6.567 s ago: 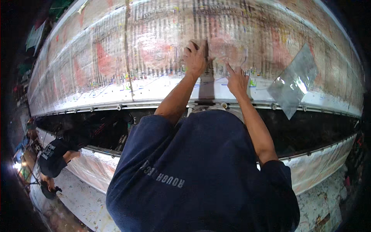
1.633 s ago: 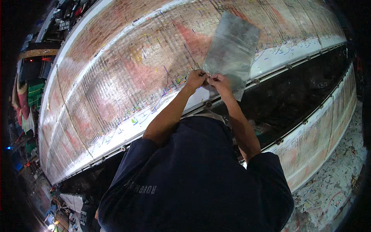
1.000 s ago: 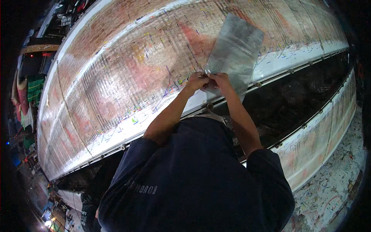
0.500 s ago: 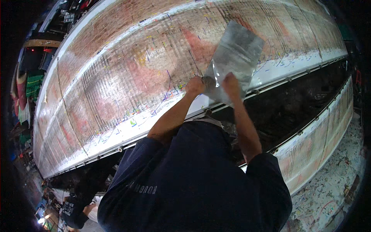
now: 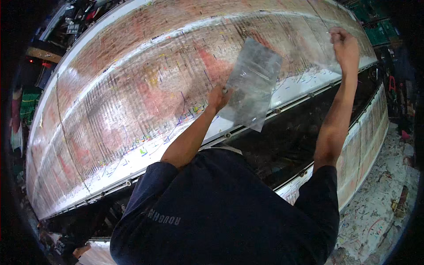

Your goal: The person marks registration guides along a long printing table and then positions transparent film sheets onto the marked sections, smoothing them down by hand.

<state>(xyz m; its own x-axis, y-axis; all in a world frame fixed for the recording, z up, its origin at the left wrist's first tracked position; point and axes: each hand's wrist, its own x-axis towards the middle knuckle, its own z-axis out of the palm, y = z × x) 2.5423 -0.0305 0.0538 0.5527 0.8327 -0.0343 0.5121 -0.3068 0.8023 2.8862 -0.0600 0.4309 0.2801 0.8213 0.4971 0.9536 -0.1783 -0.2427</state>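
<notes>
Left hand (image 5: 218, 98), fingers curled, seems to steady a clear rectangular plastic sheet (image 5: 257, 77); right hand (image 5: 346, 47) is raised, fingers bunched, either pinch unclear

The camera sits on the worker's head, tipped steeply down, so the dark shirt (image 5: 229, 216) looms closest and fills the lower middle. Past it the view faces forward over the left hand (image 5: 219, 98) and right hand (image 5: 345, 48), a little farther off, and out across the broad marked panel (image 5: 145, 119). It stands skewed to that panel, whose near edge climbs rightward. The wide lens bows straight edges, catches the floor (image 5: 366, 227) at lower right, and darkens around the rim.
</notes>
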